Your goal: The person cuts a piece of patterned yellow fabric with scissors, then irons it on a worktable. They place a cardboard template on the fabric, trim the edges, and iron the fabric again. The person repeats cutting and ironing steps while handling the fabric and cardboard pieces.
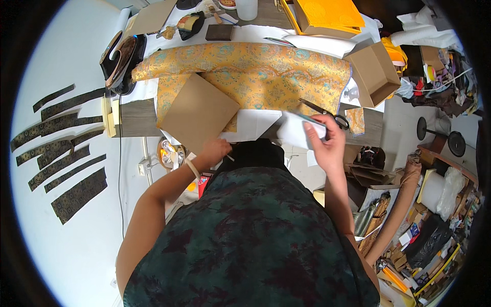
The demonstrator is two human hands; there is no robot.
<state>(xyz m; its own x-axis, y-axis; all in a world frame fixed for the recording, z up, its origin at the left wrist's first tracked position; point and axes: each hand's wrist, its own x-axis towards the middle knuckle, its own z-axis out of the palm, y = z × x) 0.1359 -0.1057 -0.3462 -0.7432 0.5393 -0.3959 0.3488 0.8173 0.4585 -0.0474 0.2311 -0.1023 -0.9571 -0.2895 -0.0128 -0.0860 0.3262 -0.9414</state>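
My right hand (330,142) is closed on a white flat piece (296,130), its thumb on top; motion blurs the piece and I cannot tell its exact kind. Just beyond that hand lies a pair of black-handled scissors (341,122) on yellow patterned brocade fabric (266,87). My left hand (215,153) is closed at the table's near edge, by the lower corner of a square brown board (200,110). A thin pale end shows beside its fingers, too small to name. White paper (253,123) lies between the board and the white piece.
An iron (127,59) stands at the table's left end. An open cardboard box (376,71) and a yellow box (332,18) are at the right and far right. A small fabric piece (355,121) lies near the right edge. Dark patterned strips (61,133) hang on the left wall.
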